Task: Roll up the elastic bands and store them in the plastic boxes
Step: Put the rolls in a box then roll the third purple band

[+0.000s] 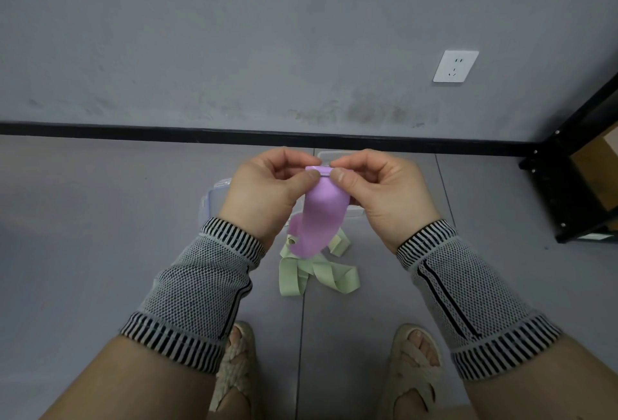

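A purple elastic band hangs in the air between my hands, its top end folded into a small tight roll. My left hand pinches that rolled end from the left. My right hand pinches it from the right, thumb on the front. On the floor below lies a pale green elastic band in loose loops. Clear plastic boxes show behind my hands: one edge at the left and another at the top right, mostly hidden.
The grey floor meets a grey wall with a black skirting strip. A black metal shelf frame stands at the right. A white wall socket sits above. My sandalled feet are below.
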Motion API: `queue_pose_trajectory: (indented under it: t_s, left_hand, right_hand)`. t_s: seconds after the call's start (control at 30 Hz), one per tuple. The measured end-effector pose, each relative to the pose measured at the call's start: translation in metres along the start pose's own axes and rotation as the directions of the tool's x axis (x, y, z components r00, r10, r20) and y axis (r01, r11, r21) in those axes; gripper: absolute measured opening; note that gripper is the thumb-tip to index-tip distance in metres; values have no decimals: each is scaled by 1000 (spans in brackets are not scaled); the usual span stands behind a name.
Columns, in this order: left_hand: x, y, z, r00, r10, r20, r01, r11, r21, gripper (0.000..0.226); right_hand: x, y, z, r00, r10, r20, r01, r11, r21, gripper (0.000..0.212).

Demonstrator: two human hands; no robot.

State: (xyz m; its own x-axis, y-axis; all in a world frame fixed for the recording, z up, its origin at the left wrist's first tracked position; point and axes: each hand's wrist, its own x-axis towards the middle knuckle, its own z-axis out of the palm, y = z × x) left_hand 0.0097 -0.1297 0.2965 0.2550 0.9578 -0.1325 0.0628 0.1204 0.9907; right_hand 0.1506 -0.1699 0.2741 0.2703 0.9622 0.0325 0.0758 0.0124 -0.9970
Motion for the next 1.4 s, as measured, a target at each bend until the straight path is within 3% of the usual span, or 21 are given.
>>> queue_pose_trajectory:
  t_s: [0.17, 0.5, 0.73, 0.93, 1.13, 1.4]
  left_hand:
    - [2, -2, 0, 997, -78, 25, 79, 997, -9, 9]
    - [0, 1, -1, 1000, 4, 8, -4, 999, -41, 16]
    - [1, -1, 1, 999, -47, 10, 47, 999, 5, 9]
    - [0, 1, -1, 1000, -5, 9, 4, 1000, 11, 11]
    - [0, -1, 0, 995, -85, 46, 83, 995, 48, 16]
    - [-2, 1, 3, 998, -48, 49, 45, 997, 57, 18]
  right_hand:
    - [0, -1, -3, 999, -2, -46, 4, 1000, 31, 21]
    - [0, 1, 0, 1000, 15, 2, -15, 999, 35, 16]
    - [1, 3, -3, 999, -22, -40, 21, 1000, -13, 22]
    - [0, 1, -1, 999, 39, 23, -39, 999, 15, 15]
    - [5, 4, -5, 992, 123, -32, -114, 974, 196, 8]
    - [5, 7, -3, 991, 112, -79, -93, 972, 214, 9]
